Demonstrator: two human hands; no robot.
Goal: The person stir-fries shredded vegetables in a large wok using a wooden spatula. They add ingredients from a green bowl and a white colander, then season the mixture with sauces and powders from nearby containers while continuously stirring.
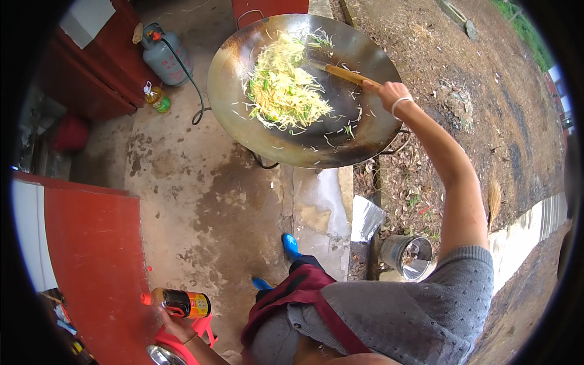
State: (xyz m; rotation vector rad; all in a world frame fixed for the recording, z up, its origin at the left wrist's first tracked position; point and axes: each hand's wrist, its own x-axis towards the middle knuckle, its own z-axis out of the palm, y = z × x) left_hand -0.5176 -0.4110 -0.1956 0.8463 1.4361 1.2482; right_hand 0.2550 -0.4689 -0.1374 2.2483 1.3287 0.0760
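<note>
A large metal wok [273,150] holds a heap of pale shredded vegetables [287,91] with green pieces, some shreds scattered over its inner wall. My right hand [393,96], with a white bracelet at the wrist, grips the wooden handle of a spatula [349,75]; its metal end lies at the heap's right side. Low at the left, my left hand [175,325] holds a plastic bottle of dark sauce [182,303] by its handle. The bottle lies on its side in the air, red cap to the left, over a red stool.
A red stool [196,335] bears a metal bowl [164,355]. Beyond stand a gas cylinder [168,57] with a hose and an oil bottle [157,98]. Red panels [91,255] line the left side. A metal bucket [406,256] stands right of the concrete edge, near dry leaves.
</note>
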